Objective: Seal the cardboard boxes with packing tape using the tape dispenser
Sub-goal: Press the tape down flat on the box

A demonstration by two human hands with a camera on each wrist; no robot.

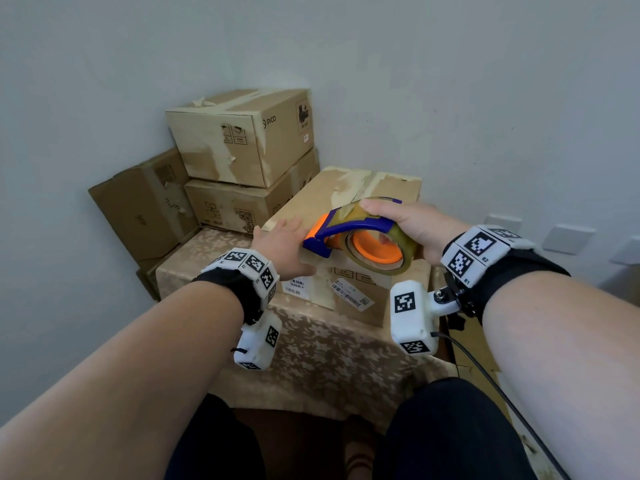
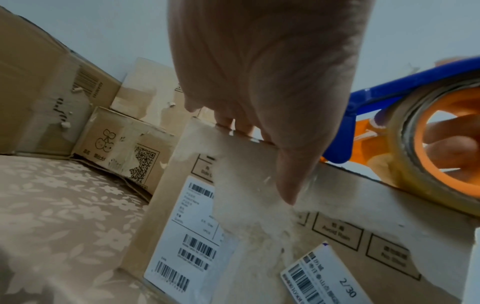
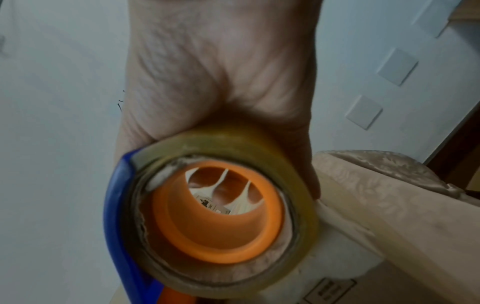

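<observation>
A cardboard box [image 1: 388,188] with shipping labels stands on the cloth-covered table [image 1: 322,348]. My right hand [image 1: 412,223] grips a blue and orange tape dispenser [image 1: 349,230] holding a roll of clear tape [image 3: 228,148], low over the box's near top edge. Fingers of that hand show through the orange core [image 3: 221,222]. My left hand [image 1: 284,244] lies flat on the box's near left corner, fingers on the top [image 2: 233,125] and thumb [image 2: 291,176] pressed down the front face [image 2: 363,257], just left of the dispenser's blue front end [image 2: 340,139].
Three more cardboard boxes [image 1: 242,136] are stacked against the wall at the back left, one [image 1: 145,206] leaning beside them. White wall plates [image 1: 568,239] sit on the right wall. A black cable [image 1: 502,393] trails from the right wrist. My knees are under the table's near edge.
</observation>
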